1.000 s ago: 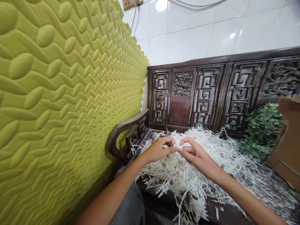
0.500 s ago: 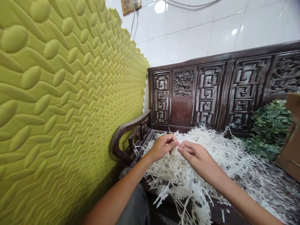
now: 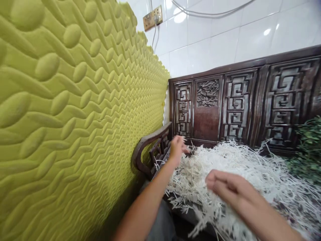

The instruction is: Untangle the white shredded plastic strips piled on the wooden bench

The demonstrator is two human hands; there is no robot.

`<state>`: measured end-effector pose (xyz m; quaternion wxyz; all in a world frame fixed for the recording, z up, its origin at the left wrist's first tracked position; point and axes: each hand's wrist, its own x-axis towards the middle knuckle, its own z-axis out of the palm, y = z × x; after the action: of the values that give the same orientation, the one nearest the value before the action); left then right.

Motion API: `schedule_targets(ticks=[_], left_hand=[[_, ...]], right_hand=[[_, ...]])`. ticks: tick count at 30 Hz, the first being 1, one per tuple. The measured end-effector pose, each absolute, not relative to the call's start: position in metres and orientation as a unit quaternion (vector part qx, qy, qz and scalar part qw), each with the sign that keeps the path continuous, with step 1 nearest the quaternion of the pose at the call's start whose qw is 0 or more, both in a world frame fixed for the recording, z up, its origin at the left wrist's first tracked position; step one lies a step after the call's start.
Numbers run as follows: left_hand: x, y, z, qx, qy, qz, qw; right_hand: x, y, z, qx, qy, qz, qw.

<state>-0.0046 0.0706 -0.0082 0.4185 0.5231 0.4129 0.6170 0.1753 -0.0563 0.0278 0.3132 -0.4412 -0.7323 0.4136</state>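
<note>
Over the left end of a heap of white branching plastic-looking strands (image 3: 233, 160), my left hand (image 3: 177, 149) is blurred by motion. A small pale bit shows at its upper fingertips; whether it is gripped I cannot tell. My right hand (image 3: 230, 187) is nearer to me, above the front of the heap, also smeared. Its fingers are curled together against the thumb, and anything between them is hidden. The two hands are well apart. Loose strands hang over the front edge of the dark carved wooden bench (image 3: 207, 125).
A yellow embossed foam mat (image 3: 100, 110) stands upright on the left. The bench's curved armrest (image 3: 142, 147) lies between the mat and the heap. Green leafy artificial foliage (image 3: 309, 150) is at the right. Behind are white wall tiles and a socket plate (image 3: 152, 18) with a plugged-in cord.
My hands have separated from a pinch together over the heap. The right hand has come down and nearer to me. The view has turned left, and the cardboard at the right has left it.
</note>
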Motion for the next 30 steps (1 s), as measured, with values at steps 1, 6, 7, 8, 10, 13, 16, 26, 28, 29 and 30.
schedule_targets(ticks=[1, 6, 7, 8, 10, 13, 16, 26, 28, 29, 30], left_hand=[[-0.016, 0.075, -0.012, 0.513, 0.42, 0.623, 0.414], [-0.042, 0.07, -0.032, 0.577, 0.44, 0.534, 0.435], [-0.04, 0.065, -0.032, 0.606, 0.443, 0.507, 0.423], [-0.036, 0.059, -0.031, 0.635, 0.445, 0.483, 0.407], [-0.026, 0.046, -0.024, 0.682, 0.437, 0.435, 0.393], [-0.013, 0.024, -0.009, 0.722, 0.374, 0.354, 0.462], [-0.001, 0.007, 0.001, 0.752, 0.319, 0.318, 0.482], [0.013, 0.005, 0.0, 0.797, 0.328, 0.346, 0.372], [0.011, 0.008, 0.0, 0.787, 0.328, 0.348, 0.391], [0.01, 0.009, 0.0, 0.777, 0.329, 0.35, 0.407], [0.01, 0.01, 0.0, 0.766, 0.33, 0.355, 0.423]], right_hand=[[0.173, -0.065, 0.029, -0.429, -0.733, 0.423, 0.315], [0.184, -0.062, 0.026, -0.45, -0.703, 0.452, 0.314], [0.19, -0.054, 0.023, -0.461, -0.695, 0.454, 0.315], [0.195, -0.047, 0.019, -0.47, -0.687, 0.451, 0.321], [0.204, -0.033, 0.012, -0.48, -0.681, 0.439, 0.336], [0.21, -0.021, 0.002, -0.474, -0.692, 0.423, 0.343], [0.209, -0.018, -0.002, -0.458, -0.715, 0.41, 0.333], [0.203, -0.023, 0.002, -0.441, -0.749, 0.381, 0.315], [0.201, -0.027, 0.003, -0.449, -0.759, 0.366, 0.297], [0.2, -0.031, 0.004, -0.458, -0.766, 0.346, 0.29], [0.197, -0.034, 0.005, -0.472, -0.771, 0.319, 0.283]])
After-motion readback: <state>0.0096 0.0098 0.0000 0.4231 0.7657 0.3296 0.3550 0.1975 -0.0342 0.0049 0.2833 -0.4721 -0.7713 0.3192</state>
